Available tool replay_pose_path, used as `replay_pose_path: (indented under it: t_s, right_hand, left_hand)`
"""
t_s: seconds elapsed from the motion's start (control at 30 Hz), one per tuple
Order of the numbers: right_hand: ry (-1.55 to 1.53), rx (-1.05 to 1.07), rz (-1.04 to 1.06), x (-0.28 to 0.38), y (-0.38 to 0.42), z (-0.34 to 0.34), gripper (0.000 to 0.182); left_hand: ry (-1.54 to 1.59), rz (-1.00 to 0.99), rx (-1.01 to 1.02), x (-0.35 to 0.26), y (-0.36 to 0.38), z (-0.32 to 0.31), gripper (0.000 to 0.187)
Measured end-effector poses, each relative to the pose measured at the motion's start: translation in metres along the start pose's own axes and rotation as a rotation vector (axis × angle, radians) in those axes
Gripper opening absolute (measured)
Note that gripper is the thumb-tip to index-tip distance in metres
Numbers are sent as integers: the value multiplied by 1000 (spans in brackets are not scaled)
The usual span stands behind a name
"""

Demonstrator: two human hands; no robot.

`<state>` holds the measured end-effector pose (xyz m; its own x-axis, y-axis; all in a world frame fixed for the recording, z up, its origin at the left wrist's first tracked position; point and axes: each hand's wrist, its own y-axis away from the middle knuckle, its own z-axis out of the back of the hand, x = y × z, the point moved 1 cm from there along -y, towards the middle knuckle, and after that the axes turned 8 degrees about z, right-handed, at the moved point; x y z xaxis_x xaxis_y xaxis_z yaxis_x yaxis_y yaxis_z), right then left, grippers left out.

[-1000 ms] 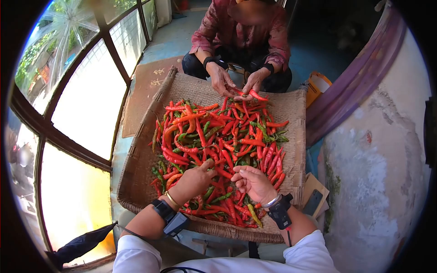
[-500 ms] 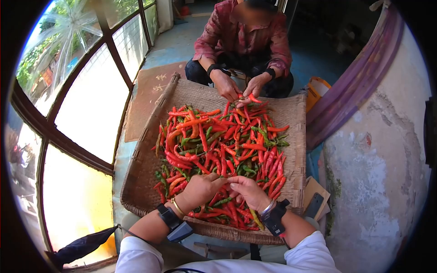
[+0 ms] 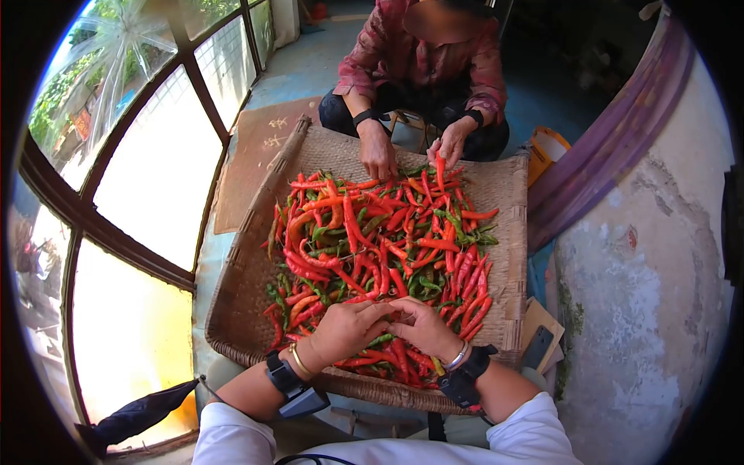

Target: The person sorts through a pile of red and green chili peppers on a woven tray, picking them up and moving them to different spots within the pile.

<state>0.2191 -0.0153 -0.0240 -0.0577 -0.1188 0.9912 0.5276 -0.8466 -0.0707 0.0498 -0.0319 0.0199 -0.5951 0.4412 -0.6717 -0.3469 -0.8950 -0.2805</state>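
red and green chili peppers (image 3: 364, 240) heaped in woven basket (image 3: 508, 256).

Purp. curtain (image 3: 609, 147) nr wall (image 3: 635, 294), dk phone (image 3: 537, 348), window (image 3: 159, 170) at L

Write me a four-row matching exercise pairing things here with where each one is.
1. Thin gold-coloured bracelet
2. Silver-coloured bracelet
3. Dark rectangular phone
4. Long purple cloth curtain

A. On a flat tan board, right of the brown woven tray
B. Wrist of the wearer's right hand
C. Beside the pale, patchy wall
D. Wrist of the wearer's left hand

Pairs: 1-D, 2-B, 3-A, 4-C
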Motion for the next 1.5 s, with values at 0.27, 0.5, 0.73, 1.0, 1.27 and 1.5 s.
replay_pose_path:
  t_s: [0.27,0.5,0.73,1.0,1.27,1.5]
  right_hand:
    - [-165,173,-253,10,6,-3,14]
    - [-217,70,-379,27,2,2,16]
    - [-153,145,-377,36,-2,22,22]
    - [-480,-317,-110,28,-13,62,37]
    - [-398,-153,-127,17,-6,35,36]
    - [-256,72,-213,20,3,0,36]
  left_hand:
    - [160,88,-19,14,6,-4,20]
    - [124,232,-62,19,-1,8,19]
    - [-4,337,-130,28,-5,25,16]
    - [309,453,-7,29,-1,15,16]
    - [592,581,151,24,2,-1,11]
    - [810,568,227,17,8,-16,18]
